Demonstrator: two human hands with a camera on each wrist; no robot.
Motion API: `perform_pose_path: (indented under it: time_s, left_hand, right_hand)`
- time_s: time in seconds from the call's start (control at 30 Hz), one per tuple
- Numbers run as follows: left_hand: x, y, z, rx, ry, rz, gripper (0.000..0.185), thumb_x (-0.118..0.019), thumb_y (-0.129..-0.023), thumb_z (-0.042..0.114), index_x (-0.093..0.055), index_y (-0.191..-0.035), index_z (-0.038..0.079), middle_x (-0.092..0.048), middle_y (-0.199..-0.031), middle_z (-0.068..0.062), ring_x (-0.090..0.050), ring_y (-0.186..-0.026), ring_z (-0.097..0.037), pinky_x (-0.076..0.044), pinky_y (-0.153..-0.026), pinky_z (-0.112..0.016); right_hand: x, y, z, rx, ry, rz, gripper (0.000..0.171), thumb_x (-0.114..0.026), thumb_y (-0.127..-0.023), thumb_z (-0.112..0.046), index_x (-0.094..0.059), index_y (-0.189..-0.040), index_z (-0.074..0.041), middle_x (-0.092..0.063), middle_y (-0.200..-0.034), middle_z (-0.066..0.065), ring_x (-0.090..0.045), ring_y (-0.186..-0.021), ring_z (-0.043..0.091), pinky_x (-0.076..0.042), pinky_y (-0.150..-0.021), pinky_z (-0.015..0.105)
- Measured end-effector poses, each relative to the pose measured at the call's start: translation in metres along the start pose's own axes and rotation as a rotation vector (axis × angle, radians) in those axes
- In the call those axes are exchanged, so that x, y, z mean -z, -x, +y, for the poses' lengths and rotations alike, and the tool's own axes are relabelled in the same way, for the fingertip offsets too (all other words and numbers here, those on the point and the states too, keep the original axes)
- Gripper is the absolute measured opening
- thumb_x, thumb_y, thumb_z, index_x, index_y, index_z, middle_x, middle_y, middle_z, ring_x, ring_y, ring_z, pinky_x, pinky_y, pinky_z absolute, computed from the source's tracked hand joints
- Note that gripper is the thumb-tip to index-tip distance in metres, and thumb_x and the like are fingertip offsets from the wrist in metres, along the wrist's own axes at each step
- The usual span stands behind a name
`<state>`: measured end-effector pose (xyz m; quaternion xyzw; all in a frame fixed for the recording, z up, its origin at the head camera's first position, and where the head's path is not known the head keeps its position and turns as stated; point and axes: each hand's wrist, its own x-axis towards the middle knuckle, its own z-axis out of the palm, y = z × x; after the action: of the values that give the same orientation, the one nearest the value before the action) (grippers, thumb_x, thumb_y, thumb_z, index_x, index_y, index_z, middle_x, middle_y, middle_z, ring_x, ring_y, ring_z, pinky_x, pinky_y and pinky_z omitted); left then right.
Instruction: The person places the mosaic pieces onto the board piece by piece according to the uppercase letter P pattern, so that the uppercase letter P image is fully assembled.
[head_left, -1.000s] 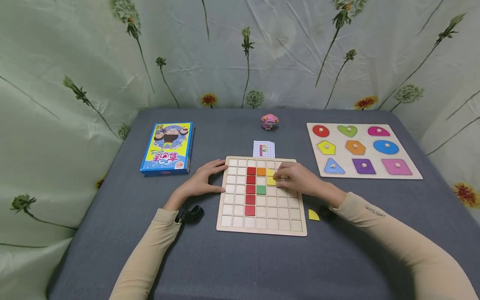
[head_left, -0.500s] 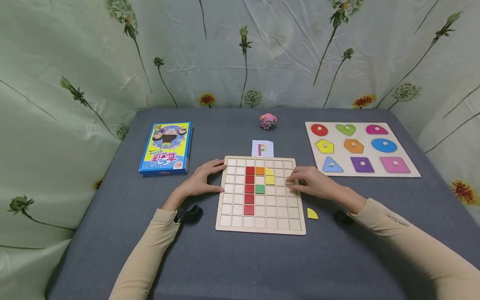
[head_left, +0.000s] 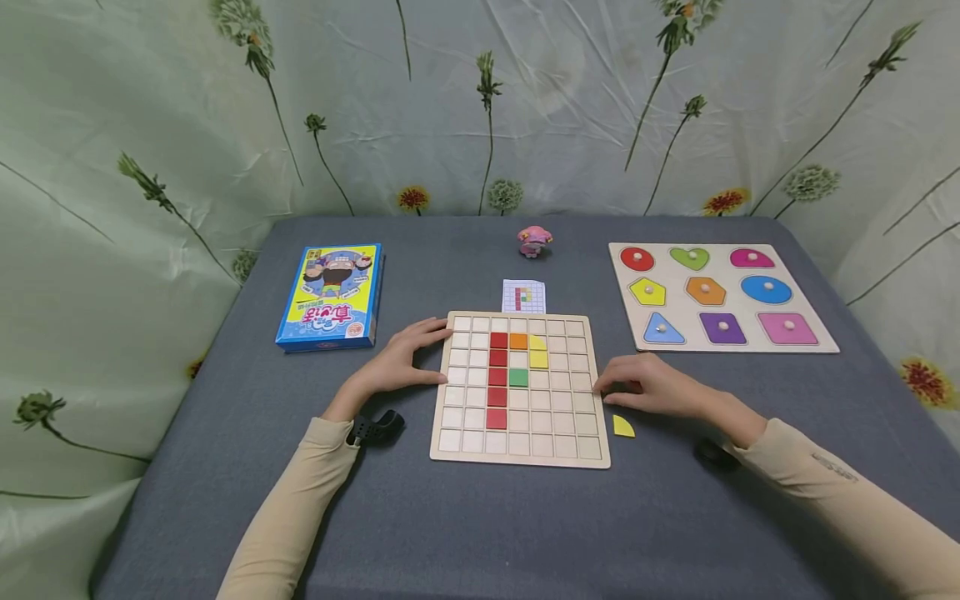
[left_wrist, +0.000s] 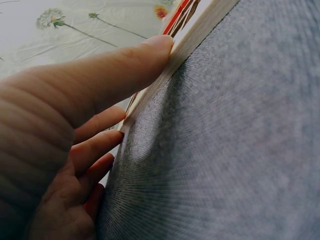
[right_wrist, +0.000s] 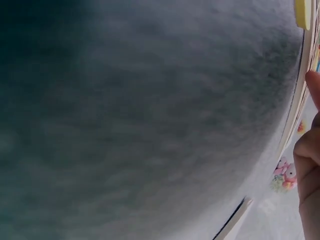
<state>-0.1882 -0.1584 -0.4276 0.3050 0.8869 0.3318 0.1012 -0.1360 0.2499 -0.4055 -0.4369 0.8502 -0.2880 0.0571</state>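
A wooden grid board [head_left: 517, 454] lies on the grey table. In it sit a column of red square tiles [head_left: 497, 377], an orange tile [head_left: 518, 341], a green tile [head_left: 518, 377], a yellow square tile [head_left: 537, 359] and a yellow quarter-circle tile [head_left: 537, 342]. My left hand [head_left: 401, 358] touches the board's left edge with thumb and fingertips, fingers extended. My right hand [head_left: 652, 386] is at the board's right edge, fingers loosely bent, holding nothing. Just below it lies a loose yellow quarter-circle tile [head_left: 623, 427]. In the left wrist view the thumb [left_wrist: 145, 52] rests against the board's rim.
A small printed grid card [head_left: 524, 297] touches the board's far edge. Behind it stands a pink figurine [head_left: 534, 241]. At the left lies a blue and yellow box [head_left: 330, 296]; at the right, a knobbed shape puzzle [head_left: 723, 297]. A patterned cloth hangs behind the table [head_left: 450, 533].
My right hand has let go of the yellow square tile and moved right and towards me, off the grid to the board's right edge. My left hand has stayed in place.
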Motion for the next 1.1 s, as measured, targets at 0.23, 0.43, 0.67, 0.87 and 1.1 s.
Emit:
perform_pose_path:
  time_s: [0.23, 0.43, 0.67, 0.87, 1.1]
  left_hand:
    - [0.001, 0.001, 0.001, -0.008, 0.006, 0.002, 0.073, -0.076, -0.077, 0.025, -0.043, -0.140, 0.007, -0.032, -0.152, -0.016, -0.022, -0.143, -0.036, -0.016, -0.112, -0.062]
    - [0.001, 0.000, -0.001, -0.017, 0.002, 0.012, 0.073, -0.076, -0.077, 0.025, -0.044, -0.140, 0.007, -0.032, -0.152, -0.016, -0.023, -0.143, -0.037, -0.017, -0.111, -0.062]
    - [0.000, 0.000, -0.002, -0.019, -0.002, 0.008, 0.073, -0.076, -0.077, 0.025, -0.043, -0.140, 0.007, -0.032, -0.152, -0.016, -0.023, -0.143, -0.037, -0.017, -0.111, -0.063]
    - [0.000, 0.001, -0.002, -0.011, 0.004, 0.006, 0.073, -0.076, -0.077, 0.024, -0.043, -0.140, 0.007, -0.032, -0.152, -0.016, -0.022, -0.143, -0.037, -0.016, -0.111, -0.063]
    - [0.000, 0.000, -0.001, -0.006, 0.005, 0.003, 0.073, -0.076, -0.078, 0.025, -0.043, -0.141, 0.008, -0.032, -0.152, -0.015, -0.022, -0.143, -0.036, -0.016, -0.112, -0.062]
  right_hand:
    - [-0.001, 0.013, -0.002, 0.048, -0.074, -0.020, 0.019, -0.071, -0.082, -0.013, -0.071, -0.102, -0.014, -0.066, -0.091, -0.003, -0.049, -0.070, 0.001, -0.042, -0.058, 0.014]
    - [0.003, 0.017, -0.007, -0.021, -0.072, -0.070, 0.023, -0.072, -0.082, -0.018, -0.071, -0.104, -0.016, -0.064, -0.094, -0.003, -0.050, -0.070, 0.004, -0.042, -0.058, 0.013]
    - [0.004, 0.023, -0.011, -0.039, -0.051, -0.148, 0.031, -0.074, -0.080, -0.026, -0.070, -0.109, -0.016, -0.064, -0.105, -0.003, -0.054, -0.090, 0.003, -0.048, -0.075, 0.017]
    - [0.003, 0.026, -0.012, -0.034, -0.025, -0.175, 0.031, -0.074, -0.080, -0.025, -0.069, -0.110, -0.019, -0.065, -0.108, -0.003, -0.057, -0.094, 0.004, -0.050, -0.083, 0.019]
    - [0.004, 0.027, -0.013, -0.008, 0.051, -0.161, 0.033, -0.075, -0.078, -0.018, -0.068, -0.110, -0.019, -0.065, -0.107, -0.005, -0.058, -0.093, 0.004, -0.051, -0.082, 0.023]
